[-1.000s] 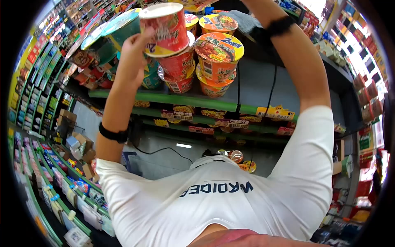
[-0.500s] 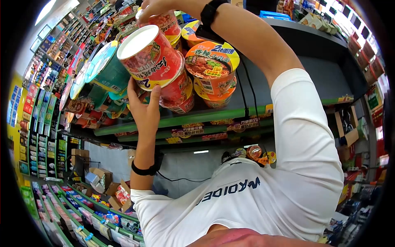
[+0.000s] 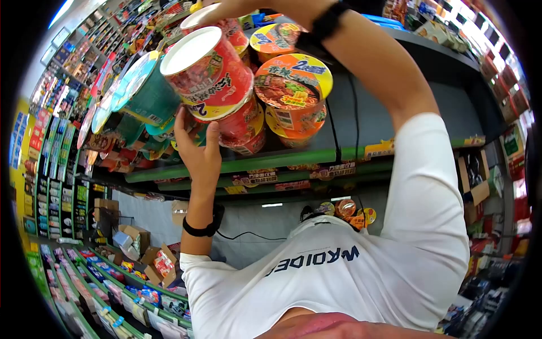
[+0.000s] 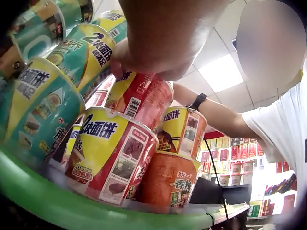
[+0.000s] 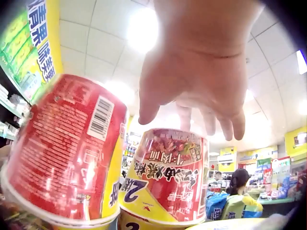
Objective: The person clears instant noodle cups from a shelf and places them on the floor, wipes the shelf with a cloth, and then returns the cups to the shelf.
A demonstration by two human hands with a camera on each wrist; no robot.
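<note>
Left grip (image 3: 199, 155): thumb and one finger extended and spread against the front inverted red cup (image 3: 208, 79) near its lower rim; whether it bears weight cannot be told. Right grip (image 5: 194, 81): released, fingers straight, over the rear inverted red cup (image 5: 172, 177); contact unclear. Both cups top stacks on the shelf (image 3: 375, 127). Judged risks: the front cup leans and rests rim-down on its column, so a sideways push from the left grip could slide it off; a wrist knock might shift the tilted teal cups (image 3: 148, 93) just beside; the right forearm, reaching across, could brush the orange cups (image 3: 293, 85). Count, head view: inverted red cups, two; red cups beneath the front one, apparently two; orange cups, three, being two stacked in front and one lid showing behind; teal cups, at least two, the rest overlapped; floor cups (image 3: 345, 209) near the feet, about four, too small to be certain.
</note>
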